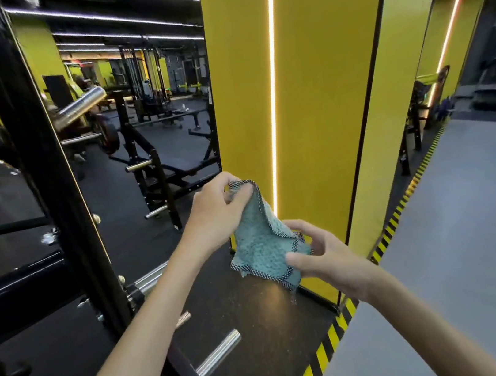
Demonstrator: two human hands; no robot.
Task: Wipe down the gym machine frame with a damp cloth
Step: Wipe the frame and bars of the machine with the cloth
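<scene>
Cloth (262, 250) of teal colour with a checkered hem, held up in the air between both hands, in front of the yellow pillar (316, 97) and well apart from the black machine frame (45, 173) at the left. Left hand (215, 207) pinching the upper corner with curled fingers; right hand (317, 253) gripping the lower edge, thumb on top. Probably opening or refolding before the wipe, so most likely no part of the frame cleaned yet. To do this step well: fold into a flat pad of several layers, tuck the hem inside, then hold with one hand only and press with the flat palm. Start high on the upright and go down in long overlapping strokes, covering all faces and not only the front. Take care near the chrome pegs (219, 358), easy places for catching a loose corner. Turn to a fresh side when dirty. Impossible to judge the dampness from here, so squeeze first to avoid drips on the floor (259, 315).
</scene>
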